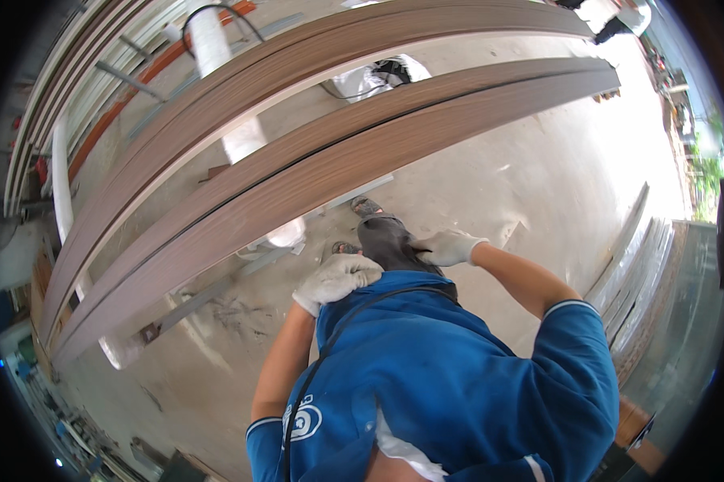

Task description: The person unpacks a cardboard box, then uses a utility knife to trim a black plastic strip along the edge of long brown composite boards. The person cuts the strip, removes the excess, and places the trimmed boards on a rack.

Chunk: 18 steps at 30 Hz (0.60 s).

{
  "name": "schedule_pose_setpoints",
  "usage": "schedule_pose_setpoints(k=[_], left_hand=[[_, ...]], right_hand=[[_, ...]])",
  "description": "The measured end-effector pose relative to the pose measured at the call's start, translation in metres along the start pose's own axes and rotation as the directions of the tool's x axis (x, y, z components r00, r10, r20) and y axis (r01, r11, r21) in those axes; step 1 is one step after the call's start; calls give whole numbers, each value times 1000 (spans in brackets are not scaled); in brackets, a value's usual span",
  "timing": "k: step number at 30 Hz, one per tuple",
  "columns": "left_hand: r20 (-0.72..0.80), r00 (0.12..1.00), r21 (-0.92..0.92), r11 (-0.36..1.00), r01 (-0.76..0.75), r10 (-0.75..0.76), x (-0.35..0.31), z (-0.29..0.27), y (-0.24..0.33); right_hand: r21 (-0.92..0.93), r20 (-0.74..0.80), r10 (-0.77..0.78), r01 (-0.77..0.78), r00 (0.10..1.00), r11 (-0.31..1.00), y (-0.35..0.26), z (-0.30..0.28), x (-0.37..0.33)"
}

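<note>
My left hand, in a white work glove, is closed at the hem of the blue shirt and appears to pinch its edge. To its right, my right hand, also gloved, is at the side of the dark trousers, around the pocket. Its fingers are drawn together, and the tips are partly hidden in the dark cloth, so what they hold does not show. Ahead of both hands lies a long brown wood-grain profile with a dark groove along it. Neither hand touches it.
A second brown profile runs parallel beyond the first. White wrapped supports stand under them. A white bag sits on the floor past the nearer profile. Plastic-wrapped lengths lie at the right. A black cable runs down my shirt front.
</note>
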<state>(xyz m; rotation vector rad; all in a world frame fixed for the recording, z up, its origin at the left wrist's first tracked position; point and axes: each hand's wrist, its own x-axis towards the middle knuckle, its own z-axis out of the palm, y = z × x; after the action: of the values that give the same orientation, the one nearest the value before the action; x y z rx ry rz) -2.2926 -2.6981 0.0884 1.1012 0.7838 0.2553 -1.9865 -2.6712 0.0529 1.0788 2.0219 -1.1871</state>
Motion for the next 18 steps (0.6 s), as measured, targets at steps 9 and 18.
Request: schedule_pose_setpoints(k=[9,18], left_hand=[[42,992,-215,970,-110,122,35,8,-26],[305,952,649,724,-234,35,109,30,-23]], right_hand=[[54,-123,49,-43,991,998,2,-7,7],[792,223,-21,-169,975,586,3,-28,-66]])
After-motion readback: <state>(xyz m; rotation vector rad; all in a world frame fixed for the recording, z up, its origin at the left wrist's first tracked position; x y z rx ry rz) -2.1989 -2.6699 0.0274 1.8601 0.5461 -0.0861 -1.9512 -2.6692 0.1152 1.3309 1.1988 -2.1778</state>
